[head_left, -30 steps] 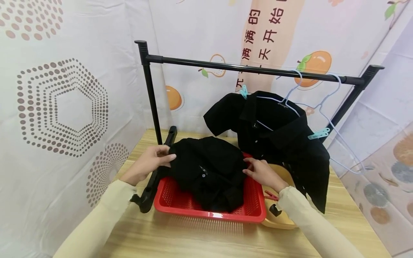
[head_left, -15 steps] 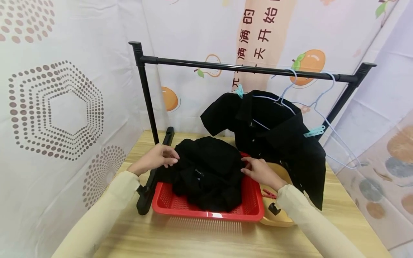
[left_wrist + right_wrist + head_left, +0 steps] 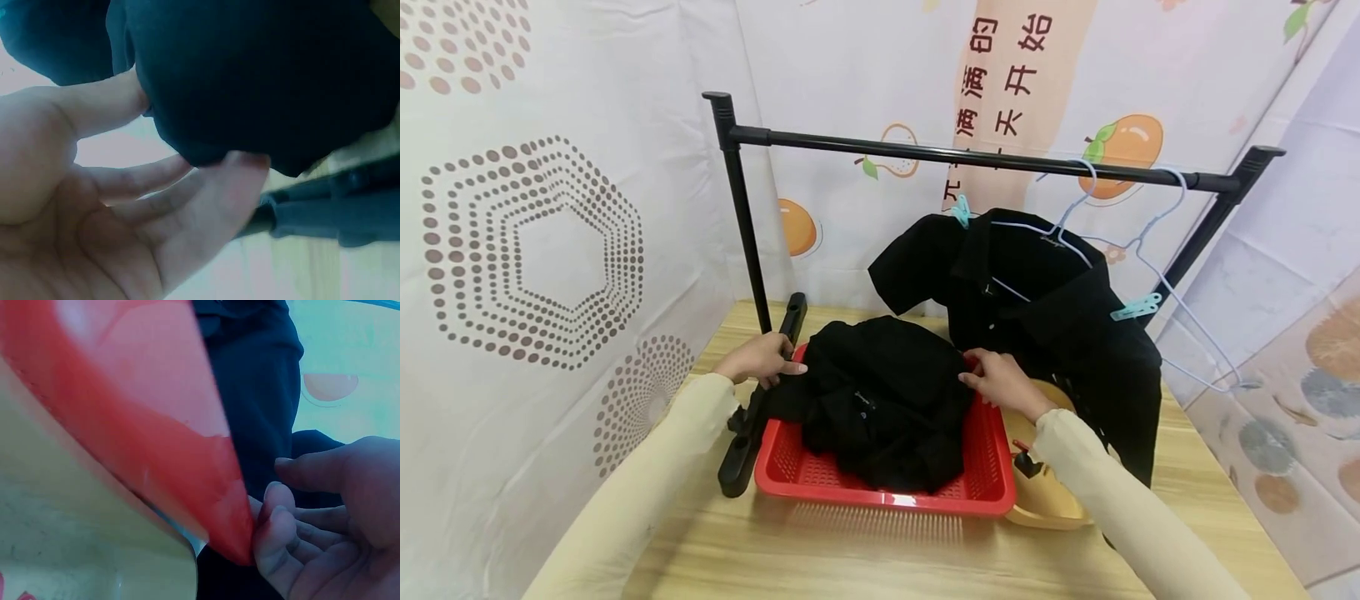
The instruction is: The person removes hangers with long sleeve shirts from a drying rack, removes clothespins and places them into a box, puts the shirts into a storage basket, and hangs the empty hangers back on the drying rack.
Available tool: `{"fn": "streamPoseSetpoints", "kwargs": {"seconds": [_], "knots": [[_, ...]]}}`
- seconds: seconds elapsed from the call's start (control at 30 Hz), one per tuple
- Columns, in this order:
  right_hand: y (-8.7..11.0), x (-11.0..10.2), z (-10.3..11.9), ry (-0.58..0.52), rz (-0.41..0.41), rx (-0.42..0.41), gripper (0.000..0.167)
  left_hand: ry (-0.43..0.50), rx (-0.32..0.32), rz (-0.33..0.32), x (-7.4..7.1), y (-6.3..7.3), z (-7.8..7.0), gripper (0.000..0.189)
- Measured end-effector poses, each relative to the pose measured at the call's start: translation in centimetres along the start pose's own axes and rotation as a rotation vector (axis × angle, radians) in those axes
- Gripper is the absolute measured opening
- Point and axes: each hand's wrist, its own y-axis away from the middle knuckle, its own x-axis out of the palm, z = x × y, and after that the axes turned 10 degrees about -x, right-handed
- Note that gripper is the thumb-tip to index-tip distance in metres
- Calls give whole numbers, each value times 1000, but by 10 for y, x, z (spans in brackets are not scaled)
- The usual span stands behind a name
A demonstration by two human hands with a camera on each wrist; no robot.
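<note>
The black shirt lies in the basket. Left hand, at ten o'clock, and right hand, at two, seem relaxed, ungrasping. Probably shirt-arranging; next calls for firm pinching.

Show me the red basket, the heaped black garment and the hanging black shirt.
Red basket (image 3: 887,500): head view, front rim.
Heaped black garment (image 3: 895,387): head view, middle of the heap.
Hanging black shirt (image 3: 1013,337): head view, front, below the collar.

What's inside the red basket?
There's a bunched-up heap of black clothing in the red basket. Near the front, some of the basket's floor shows, with little holes. The heap covers the rest, so I can't tell whether anything hides underneath.
</note>
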Motion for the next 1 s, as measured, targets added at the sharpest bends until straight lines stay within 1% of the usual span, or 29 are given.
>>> {"fn": "streamPoseSetpoints", "kwargs": {"seconds": [0.07,0.1,0.17,0.27,0.37,0.43,0.53,0.6,0.67,0.73,0.8,0.83,0.87,0.9,0.93,1.0], "knots": [[-3,-2,0,-25,17,30,46,32,-2,12,-1,-2,0,38],[-5,-2,-1,-32,24,43,46,41,3,7,-1,-2,0,30],[-7,-3,-1,-41,29,60,46,31,16,-16,-2,-3,-1,18],[-11,-2,-2,-44,15,66,42,-10,46,-77,-3,-2,-2,19],[-14,-1,-3,-44,-6,62,37,-48,72,-152,-4,-1,-4,20],[-15,-1,-4,-43,-14,56,35,-47,97,-201,-5,-1,-6,17],[-16,-1,-5,-33,-19,45,28,4,135,-278,-6,-1,-11,10],[-16,-2,-4,-28,-28,41,21,57,183,-333,-7,1,-17,5],[-16,-4,-1,-46,-47,38,15,111,232,-386,-9,4,-25,5],[-16,-7,5,-79,-74,30,12,176,287,-408,-8,8,-34,8],[-15,-12,15,-126,-103,6,11,238,351,-391,-5,13,-43,12],[-15,-14,20,-146,-114,-9,11,265,383,-362,-3,16,-48,13],[-14,-15,27,-161,-125,-26,11,282,417,-314,0,19,-52,15],[-14,-16,33,-173,-129,-50,10,280,447,-252,4,21,-55,16],[-13,-16,40,-182,-131,-74,9,250,475,-184,8,22,-57,17],[-12,-14,51,-177,-119,-124,7,165,509,-4,15,26,-60,20]]}}
